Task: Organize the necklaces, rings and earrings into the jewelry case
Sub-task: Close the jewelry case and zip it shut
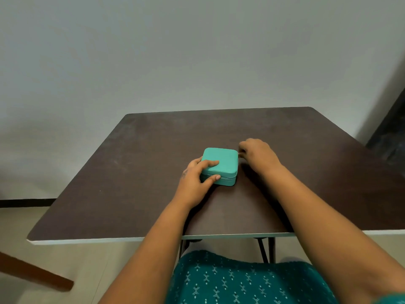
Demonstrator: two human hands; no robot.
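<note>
Closed teal zippered jewelry case [221, 163].

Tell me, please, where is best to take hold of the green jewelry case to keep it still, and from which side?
Probably the near-left corner, from the left: the jewelry case lies flat and closed, so the left hand can press fingers on the lid and thumb against the side wall.
</note>
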